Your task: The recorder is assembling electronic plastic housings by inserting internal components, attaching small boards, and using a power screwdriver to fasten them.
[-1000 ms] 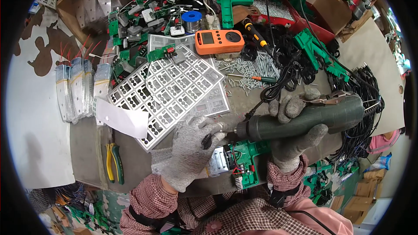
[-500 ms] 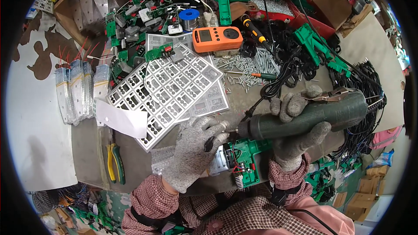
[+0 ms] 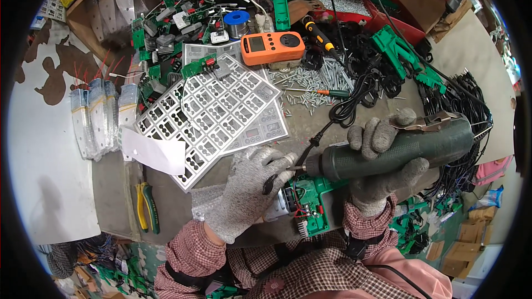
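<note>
My right hand [image 3: 388, 152], in a grey knit glove, is wrapped round a dark green electric screwdriver [image 3: 443, 143]. The tool lies almost level, its nose and bit pointing left. Right at the bit's tip is my gloved left hand [image 3: 246, 194], fingers bent and pinched together; a small black part [image 3: 270, 184] shows at them, its kind unclear. Beneath both hands, an open green plastic housing half [image 3: 317, 228] holds a circuit board, red and black wires and a finned metal heatsink. A black power cord [image 3: 315, 143] runs to the housing; its end is hidden behind the screwdriver's nose.
White label sheets [image 3: 221, 116] lie left of centre, beside an orange meter [image 3: 272, 48] and loose screws [image 3: 316, 86]. Yellow-green pliers [image 3: 147, 207] rest at the left. Piled circuit boards [image 3: 166, 39], green housings [image 3: 396, 50] and bundled black cords [image 3: 460, 99] surround the work area.
The screwdriver and my right hand have shifted slightly right and down. My left hand has moved a little right, staying at the bit's tip. The view has shifted slightly.
</note>
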A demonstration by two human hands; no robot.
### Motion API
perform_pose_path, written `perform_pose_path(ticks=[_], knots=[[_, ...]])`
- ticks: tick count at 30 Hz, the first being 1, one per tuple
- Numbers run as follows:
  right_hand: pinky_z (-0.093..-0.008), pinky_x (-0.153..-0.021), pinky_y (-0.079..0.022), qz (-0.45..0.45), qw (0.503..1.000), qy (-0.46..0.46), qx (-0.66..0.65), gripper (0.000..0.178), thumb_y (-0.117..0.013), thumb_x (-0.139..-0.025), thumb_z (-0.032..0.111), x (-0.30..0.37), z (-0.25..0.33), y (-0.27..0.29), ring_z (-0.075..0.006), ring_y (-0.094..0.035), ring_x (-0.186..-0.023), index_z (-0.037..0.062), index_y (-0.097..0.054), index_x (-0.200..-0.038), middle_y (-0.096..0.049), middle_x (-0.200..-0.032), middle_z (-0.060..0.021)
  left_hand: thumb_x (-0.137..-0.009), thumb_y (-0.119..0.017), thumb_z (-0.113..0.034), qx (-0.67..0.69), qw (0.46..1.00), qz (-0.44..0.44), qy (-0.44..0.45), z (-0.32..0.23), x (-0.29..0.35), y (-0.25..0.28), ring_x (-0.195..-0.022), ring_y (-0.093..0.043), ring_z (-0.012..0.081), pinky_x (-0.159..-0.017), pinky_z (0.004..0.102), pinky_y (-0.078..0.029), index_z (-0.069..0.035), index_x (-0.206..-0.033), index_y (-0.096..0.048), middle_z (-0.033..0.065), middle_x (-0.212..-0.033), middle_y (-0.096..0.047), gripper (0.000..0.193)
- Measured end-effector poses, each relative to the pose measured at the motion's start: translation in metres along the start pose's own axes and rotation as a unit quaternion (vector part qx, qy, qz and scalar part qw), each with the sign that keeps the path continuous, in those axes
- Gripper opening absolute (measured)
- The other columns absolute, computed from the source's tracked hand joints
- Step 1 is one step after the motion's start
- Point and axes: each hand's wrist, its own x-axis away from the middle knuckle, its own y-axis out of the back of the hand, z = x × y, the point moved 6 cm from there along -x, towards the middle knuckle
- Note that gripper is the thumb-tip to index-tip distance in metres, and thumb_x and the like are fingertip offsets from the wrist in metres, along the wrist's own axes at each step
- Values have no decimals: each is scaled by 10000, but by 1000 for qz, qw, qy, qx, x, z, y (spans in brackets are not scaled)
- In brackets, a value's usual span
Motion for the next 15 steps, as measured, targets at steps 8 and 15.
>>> perform_pose_path(ticks=[8,15], knots=[[-354,-772,-455,23,999,6,-28,786,-673,-906,659,1,-2,2,-146,-550,-800,112,-431,-1415,-611,-903,-17,-898,-741,-210,-11,999,-41,-15,5,3,-2,-1065,-604,278,-946,402,-450,-111,-1157,-753,59,-1081,-669,277],[-350,-764,-456,-8,1000,-2,13,819,-671,-888,688,2,-2,6,-139,-547,-769,116,-429,-1422,-600,-893,-8,-907,-725,-229,-38,999,-24,-23,4,3,-3,-1047,-603,281,-936,401,-445,-113,-1167,-749,61,-1087,-670,286]])
